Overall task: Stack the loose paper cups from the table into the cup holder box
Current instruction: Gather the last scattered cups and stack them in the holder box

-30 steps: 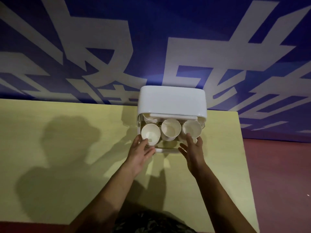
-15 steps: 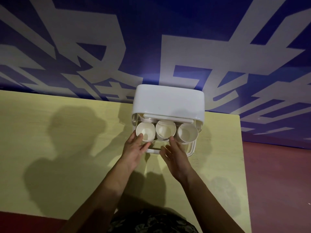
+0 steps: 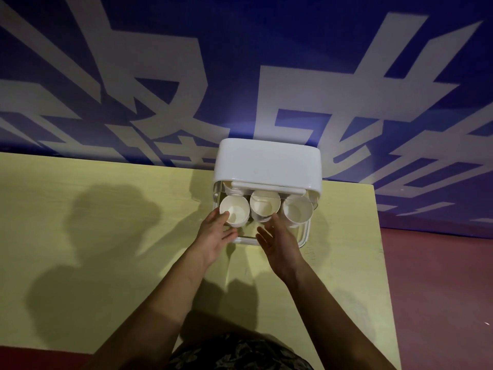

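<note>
Three white paper cups (image 3: 265, 206) stand mouth-up in a row in the white plastic cup holder box with a clear front (image 3: 267, 166), at the far edge of the table; the left hand (image 3: 215, 235) has thumb and fingers closed on the rim of the leftmost cup (image 3: 234, 214), while the right hand (image 3: 280, 240) hovers just in front of the middle one, fingers apart and holding nothing. A squeeze too hard could crumple that thin rim, or a sideways nudge could tip the neighbouring cups out of the open front. The pale yellow wooden table (image 3: 93, 209) shows no loose cups, and sits against a blue wall with large white characters (image 3: 240, 62), beside a dark red floor (image 3: 440, 289).
</note>
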The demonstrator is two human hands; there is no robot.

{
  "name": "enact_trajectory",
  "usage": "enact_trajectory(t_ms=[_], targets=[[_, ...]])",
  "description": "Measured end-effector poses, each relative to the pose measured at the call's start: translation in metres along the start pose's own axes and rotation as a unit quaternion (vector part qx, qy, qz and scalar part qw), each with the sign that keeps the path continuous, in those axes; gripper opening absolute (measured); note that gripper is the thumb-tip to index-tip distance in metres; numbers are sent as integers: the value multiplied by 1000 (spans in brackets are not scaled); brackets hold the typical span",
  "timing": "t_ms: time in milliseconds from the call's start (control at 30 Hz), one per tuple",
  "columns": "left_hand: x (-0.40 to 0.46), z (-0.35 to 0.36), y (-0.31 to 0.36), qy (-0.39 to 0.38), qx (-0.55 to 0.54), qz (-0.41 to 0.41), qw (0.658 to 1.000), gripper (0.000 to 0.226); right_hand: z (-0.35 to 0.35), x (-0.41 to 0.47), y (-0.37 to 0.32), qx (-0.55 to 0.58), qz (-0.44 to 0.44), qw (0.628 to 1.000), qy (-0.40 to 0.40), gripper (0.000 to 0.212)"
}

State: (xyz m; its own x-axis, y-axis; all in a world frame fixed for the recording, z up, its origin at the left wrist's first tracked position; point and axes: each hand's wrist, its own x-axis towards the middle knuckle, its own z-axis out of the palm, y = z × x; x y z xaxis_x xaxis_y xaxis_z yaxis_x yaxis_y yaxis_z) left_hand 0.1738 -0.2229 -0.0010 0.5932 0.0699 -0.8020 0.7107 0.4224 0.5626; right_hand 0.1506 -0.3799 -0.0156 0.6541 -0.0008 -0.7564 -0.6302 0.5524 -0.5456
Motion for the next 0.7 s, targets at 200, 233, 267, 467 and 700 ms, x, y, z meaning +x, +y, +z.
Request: enact_trajectory(t_ms=[200,233,267,467,700], targets=[[-20,-2,16,188,300,282,892,32,0,-47,-21,-316,-224,915,109,14],[-23,-1,23,188,319,334,867,32,0,-51,-28,-351,-289,881,130,17],[-25,0,29,181,340,381,840,32,0,-52,-37,-384,-356,839,151,18],[-11,11,51,46,551,477,683,39,-10,-20,-77,-587,-442,659,161,43],[-18,1,42,14,573,462,676,39,-14,-18,-60,-579,-405,691,152,38]])
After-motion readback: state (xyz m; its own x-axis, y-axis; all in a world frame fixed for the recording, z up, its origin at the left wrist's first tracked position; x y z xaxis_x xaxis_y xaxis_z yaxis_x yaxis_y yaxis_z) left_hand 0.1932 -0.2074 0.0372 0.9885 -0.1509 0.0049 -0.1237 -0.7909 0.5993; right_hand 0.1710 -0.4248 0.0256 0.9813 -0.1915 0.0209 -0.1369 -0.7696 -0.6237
